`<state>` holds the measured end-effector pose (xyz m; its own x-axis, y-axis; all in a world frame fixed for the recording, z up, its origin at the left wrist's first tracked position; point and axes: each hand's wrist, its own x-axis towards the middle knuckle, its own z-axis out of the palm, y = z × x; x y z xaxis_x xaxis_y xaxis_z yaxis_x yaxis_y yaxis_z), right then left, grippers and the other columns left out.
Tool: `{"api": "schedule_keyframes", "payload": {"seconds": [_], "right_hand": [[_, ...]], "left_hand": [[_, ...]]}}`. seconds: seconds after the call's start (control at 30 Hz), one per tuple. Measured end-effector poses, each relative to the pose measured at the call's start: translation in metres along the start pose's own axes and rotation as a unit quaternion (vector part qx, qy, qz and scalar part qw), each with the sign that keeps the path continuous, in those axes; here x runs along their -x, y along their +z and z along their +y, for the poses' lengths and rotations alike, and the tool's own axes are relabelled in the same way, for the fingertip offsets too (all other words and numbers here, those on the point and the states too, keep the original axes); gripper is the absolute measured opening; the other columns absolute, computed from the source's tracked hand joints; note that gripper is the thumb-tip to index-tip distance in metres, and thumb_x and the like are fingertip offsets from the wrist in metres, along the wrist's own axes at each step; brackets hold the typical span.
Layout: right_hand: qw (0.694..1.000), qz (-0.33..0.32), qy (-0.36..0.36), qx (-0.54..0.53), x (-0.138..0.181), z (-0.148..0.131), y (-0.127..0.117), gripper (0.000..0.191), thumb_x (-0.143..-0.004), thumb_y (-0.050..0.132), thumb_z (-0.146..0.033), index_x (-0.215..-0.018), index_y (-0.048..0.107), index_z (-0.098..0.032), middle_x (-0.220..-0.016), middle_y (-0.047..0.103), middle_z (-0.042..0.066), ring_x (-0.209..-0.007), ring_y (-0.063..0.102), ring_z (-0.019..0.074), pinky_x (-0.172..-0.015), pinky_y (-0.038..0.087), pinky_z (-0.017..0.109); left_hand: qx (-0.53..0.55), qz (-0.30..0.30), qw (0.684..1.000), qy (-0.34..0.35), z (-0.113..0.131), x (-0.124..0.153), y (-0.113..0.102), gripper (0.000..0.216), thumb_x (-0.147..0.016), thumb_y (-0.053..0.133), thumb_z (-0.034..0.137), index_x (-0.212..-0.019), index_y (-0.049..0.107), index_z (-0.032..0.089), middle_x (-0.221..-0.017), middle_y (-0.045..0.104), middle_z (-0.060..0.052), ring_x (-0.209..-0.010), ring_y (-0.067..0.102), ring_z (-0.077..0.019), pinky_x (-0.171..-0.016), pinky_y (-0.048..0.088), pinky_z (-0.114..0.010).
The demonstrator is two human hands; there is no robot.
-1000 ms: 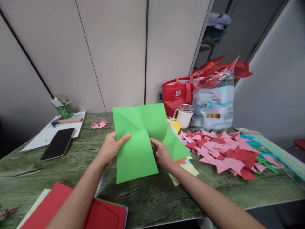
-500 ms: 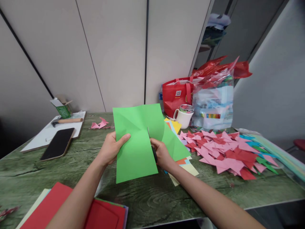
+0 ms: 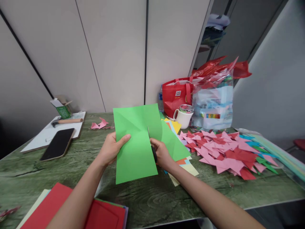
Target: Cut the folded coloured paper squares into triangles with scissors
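Green wood-grain table [image 3: 23, 178] stretches beneath and to both sides of the green sheet [image 3: 133, 143], which is held up above it, tilted, with pale panels [image 3: 114, 57] standing behind. Right of the sheet spreads a heap of pink and red cut pieces [image 3: 219, 149], with a few blue and green ones at its far side. Beyond that heap, back and right of the sheet, stand a clear plastic bag [image 3: 212, 106] and a red bag [image 3: 175, 100]. Left of the sheet lies a white board [image 3: 45, 135]; nearer than the sheet and to its left is a red-topped paper stack [image 3: 105, 214], partly hidden by the left forearm. The left hand [image 3: 110, 151] pinches the sheet's left edge, thumb flat on the front, other fingers hidden behind. At the sheet's right, the right hand [image 3: 161, 154] has its fingers curled around dark-handled scissors [image 3: 154, 155], whose thin blade meets the paper at the top of a cut edge; how far the blades part, I cannot tell. Left of the sheet, too, are a black phone [image 3: 57, 144] and a wooden-handled hammer [image 3: 71, 121]; behind it, to the right, sits a white mug [image 3: 184, 119], and behind-left, small pink scraps [image 3: 100, 123].
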<state>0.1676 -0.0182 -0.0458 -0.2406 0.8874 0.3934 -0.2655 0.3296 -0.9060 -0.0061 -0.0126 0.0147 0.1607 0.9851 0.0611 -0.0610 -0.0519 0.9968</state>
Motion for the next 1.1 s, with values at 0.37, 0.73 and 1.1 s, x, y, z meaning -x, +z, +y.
{"api": "schedule_keyframes", "payload": {"seconds": [0.37, 0.73, 1.1], "right_hand": [[1.000, 0.008, -0.011, -0.010, -0.0005, 0.0018, -0.0015, 0.021, -0.062, 0.062, -0.012, -0.082, 0.057, -0.016, -0.076, 0.065, 0.002, -0.075, 0.060, 0.0163, -0.058, 0.047, 0.023], [1.000, 0.011, -0.008, 0.008, -0.0005, 0.0000, -0.0003, 0.019, -0.062, 0.062, -0.016, -0.081, 0.057, -0.017, -0.073, 0.064, 0.000, -0.074, 0.059, 0.0165, -0.057, 0.047, 0.024], [1.000, 0.021, 0.002, 0.017, -0.0004, -0.0002, -0.0003, 0.016, -0.062, 0.062, -0.020, -0.077, 0.057, -0.016, -0.067, 0.063, -0.001, -0.066, 0.059, 0.0149, -0.052, 0.045, 0.022]], "left_hand": [[0.009, -0.008, 1.000, -0.025, 0.0026, 0.0015, 0.0028, 0.023, -0.062, 0.068, 0.030, -0.077, 0.060, 0.013, -0.069, 0.069, -0.004, -0.054, 0.062, -0.0153, -0.054, 0.052, -0.029], [0.028, -0.024, 0.999, -0.030, 0.0025, 0.0013, 0.0021, 0.022, -0.064, 0.067, 0.029, -0.078, 0.060, 0.014, -0.070, 0.069, -0.003, -0.054, 0.062, -0.0145, -0.054, 0.052, -0.028], [0.021, -0.023, 0.999, -0.031, 0.0027, 0.0014, 0.0024, 0.022, -0.064, 0.067, 0.029, -0.079, 0.060, 0.014, -0.070, 0.069, -0.004, -0.053, 0.062, -0.0140, -0.052, 0.052, -0.027]]}}
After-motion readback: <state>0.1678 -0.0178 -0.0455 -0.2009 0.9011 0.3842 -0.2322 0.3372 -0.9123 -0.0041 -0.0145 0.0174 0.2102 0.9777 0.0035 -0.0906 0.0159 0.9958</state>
